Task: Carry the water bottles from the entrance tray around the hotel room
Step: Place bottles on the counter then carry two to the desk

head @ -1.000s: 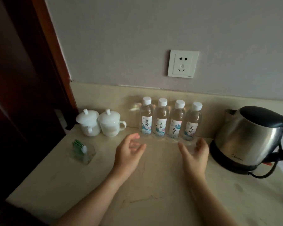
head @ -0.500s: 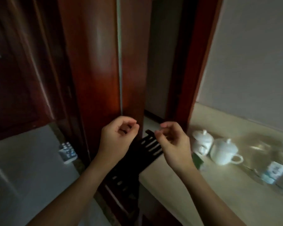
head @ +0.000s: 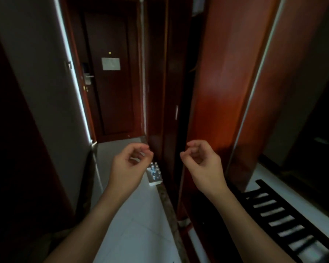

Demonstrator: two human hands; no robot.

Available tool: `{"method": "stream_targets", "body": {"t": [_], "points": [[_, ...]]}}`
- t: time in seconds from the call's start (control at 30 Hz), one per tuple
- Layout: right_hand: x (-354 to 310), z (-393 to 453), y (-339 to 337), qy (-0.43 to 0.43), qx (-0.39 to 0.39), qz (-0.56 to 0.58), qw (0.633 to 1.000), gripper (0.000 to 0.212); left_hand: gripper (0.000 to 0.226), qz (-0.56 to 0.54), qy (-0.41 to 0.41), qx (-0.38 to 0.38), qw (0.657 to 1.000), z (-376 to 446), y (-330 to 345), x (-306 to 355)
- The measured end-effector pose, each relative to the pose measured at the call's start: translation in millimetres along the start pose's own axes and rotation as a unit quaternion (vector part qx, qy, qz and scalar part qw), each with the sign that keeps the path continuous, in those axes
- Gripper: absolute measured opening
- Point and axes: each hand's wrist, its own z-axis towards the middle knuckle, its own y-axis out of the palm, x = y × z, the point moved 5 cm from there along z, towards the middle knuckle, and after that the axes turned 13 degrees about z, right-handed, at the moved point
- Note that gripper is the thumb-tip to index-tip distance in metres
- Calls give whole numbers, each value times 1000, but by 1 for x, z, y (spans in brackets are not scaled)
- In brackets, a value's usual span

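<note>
Both hands — left hand (head: 130,164) and right hand (head: 201,161) — hang loosely curled and empty; the small water bottles (head: 154,170) stand in a white tray (head: 156,182) on the floor beside the wardrobe (head: 213,92) — probably light, slick plastic, best gripped mid-body.

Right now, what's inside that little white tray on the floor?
The white tray holds small water bottles with white caps. The left hand covers its near-left corner, so the count is unclear.

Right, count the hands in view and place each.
2. The left hand hangs loosely curled left of the floor tray; the right hand, also curled, is before the red-brown wooden panel. Neither holds anything.
</note>
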Motion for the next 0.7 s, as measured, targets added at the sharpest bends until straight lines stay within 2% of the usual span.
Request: {"method": "stream_targets", "body": {"t": [0.17,0.37,0.47,0.7], "points": [[47,50,44,22,-22,20,999,22,26,19,-31,20,999,39,-7,-59],[122,124,79,46,-40,37,997,21,20,45,-53,7,998,92,23,-130],[157,176,80,46,-39,45,997,22,11,53,-60,8,997,136,42,-160],[229,305,101,65,-55,76,993,21,10,80,-65,20,994,252,81,-212]]}}
